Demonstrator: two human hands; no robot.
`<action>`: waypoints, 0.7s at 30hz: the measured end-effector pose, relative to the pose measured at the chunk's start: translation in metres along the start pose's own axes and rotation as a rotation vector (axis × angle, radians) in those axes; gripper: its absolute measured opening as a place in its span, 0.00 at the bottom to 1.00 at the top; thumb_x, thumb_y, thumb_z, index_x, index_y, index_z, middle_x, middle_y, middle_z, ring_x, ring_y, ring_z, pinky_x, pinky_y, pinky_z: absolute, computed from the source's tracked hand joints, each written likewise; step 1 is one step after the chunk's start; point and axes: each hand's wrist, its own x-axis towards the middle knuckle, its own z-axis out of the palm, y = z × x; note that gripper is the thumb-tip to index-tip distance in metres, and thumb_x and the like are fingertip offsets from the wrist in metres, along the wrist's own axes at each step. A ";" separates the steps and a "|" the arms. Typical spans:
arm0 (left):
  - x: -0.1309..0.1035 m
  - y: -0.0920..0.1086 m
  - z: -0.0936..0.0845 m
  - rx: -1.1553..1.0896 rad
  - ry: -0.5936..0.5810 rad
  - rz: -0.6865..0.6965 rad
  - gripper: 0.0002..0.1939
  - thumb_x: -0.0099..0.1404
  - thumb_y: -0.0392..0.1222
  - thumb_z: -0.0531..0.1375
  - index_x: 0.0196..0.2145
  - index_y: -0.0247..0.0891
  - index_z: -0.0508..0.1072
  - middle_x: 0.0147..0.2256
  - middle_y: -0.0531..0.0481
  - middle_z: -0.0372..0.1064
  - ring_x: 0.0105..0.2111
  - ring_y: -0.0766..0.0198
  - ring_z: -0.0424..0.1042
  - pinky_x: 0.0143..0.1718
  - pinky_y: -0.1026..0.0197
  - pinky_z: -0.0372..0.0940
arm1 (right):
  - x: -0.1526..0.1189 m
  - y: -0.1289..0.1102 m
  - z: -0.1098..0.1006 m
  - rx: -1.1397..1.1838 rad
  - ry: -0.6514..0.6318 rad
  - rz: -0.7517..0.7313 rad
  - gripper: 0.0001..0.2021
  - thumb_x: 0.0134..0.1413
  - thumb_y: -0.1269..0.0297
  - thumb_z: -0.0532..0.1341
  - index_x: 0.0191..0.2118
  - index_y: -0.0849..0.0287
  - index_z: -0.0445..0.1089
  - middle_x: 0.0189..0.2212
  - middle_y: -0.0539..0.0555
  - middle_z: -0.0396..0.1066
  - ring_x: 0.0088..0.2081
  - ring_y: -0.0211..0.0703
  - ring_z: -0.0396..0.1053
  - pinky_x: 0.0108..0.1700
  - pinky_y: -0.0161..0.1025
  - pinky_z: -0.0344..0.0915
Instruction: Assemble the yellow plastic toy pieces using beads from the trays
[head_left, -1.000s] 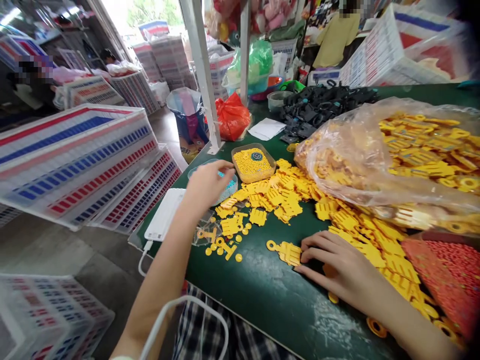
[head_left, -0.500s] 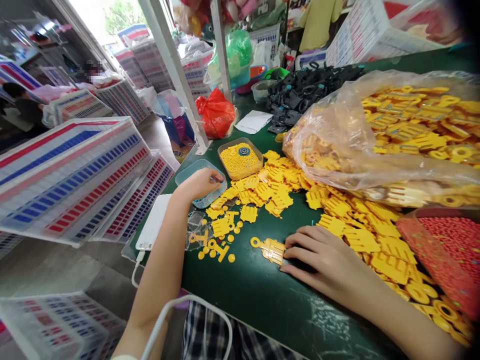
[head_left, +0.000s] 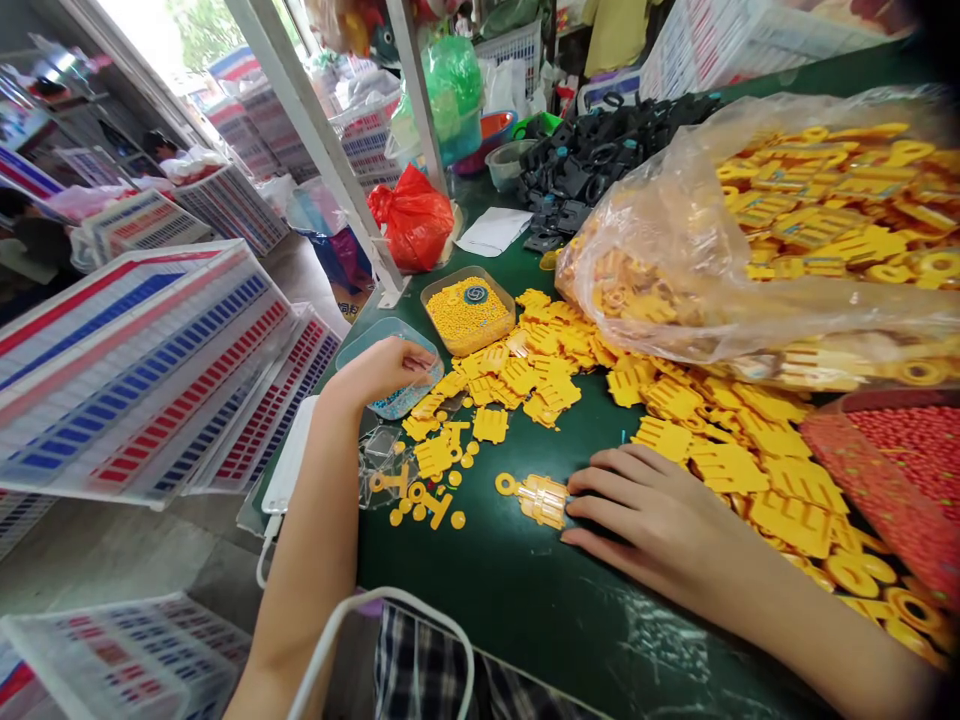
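My left hand (head_left: 386,368) reaches over a shallow clear-blue tray (head_left: 352,350) holding small blue beads (head_left: 401,402). Its fingertips are drawn together down at the beads; whatever is between them is hidden. On the green tabletop, the fingertips and thumb of my right hand (head_left: 637,510) grip the right end of a flat yellow plastic piece (head_left: 541,500) with slots and a ring at its left end. Between the hands lie loose yellow T-shaped parts, small discs and clear plastic pieces (head_left: 381,450).
A tub of yellow beads (head_left: 469,318) stands beyond a heap of yellow pieces (head_left: 540,370). To the right are a large plastic bag (head_left: 660,260) of yellow parts and a container of red beads (head_left: 900,470). A white power strip (head_left: 291,460) lies by my left forearm.
The view has shifted slightly. My left hand stays at the blue bead tray with its fingers a little lower, and my right hand still grips the yellow piece.
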 end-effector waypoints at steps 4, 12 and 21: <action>0.004 0.003 0.000 0.107 -0.033 0.016 0.11 0.52 0.45 0.60 0.29 0.37 0.78 0.27 0.52 0.75 0.30 0.58 0.71 0.31 0.62 0.62 | 0.000 -0.001 0.000 0.010 0.004 0.003 0.12 0.65 0.62 0.54 0.33 0.55 0.72 0.33 0.52 0.75 0.37 0.44 0.68 0.40 0.42 0.59; 0.002 0.003 0.001 0.178 0.006 -0.027 0.11 0.55 0.44 0.59 0.23 0.35 0.77 0.23 0.51 0.74 0.24 0.63 0.66 0.28 0.63 0.58 | 0.000 -0.001 0.000 0.014 0.025 0.000 0.15 0.67 0.61 0.51 0.33 0.55 0.72 0.33 0.52 0.75 0.37 0.44 0.68 0.41 0.42 0.59; -0.009 0.001 -0.003 0.148 0.168 -0.137 0.13 0.57 0.50 0.63 0.29 0.37 0.80 0.30 0.48 0.79 0.31 0.57 0.75 0.33 0.62 0.64 | 0.001 0.001 -0.004 -0.046 0.032 0.025 0.13 0.66 0.60 0.54 0.36 0.56 0.73 0.34 0.54 0.75 0.38 0.44 0.69 0.39 0.42 0.61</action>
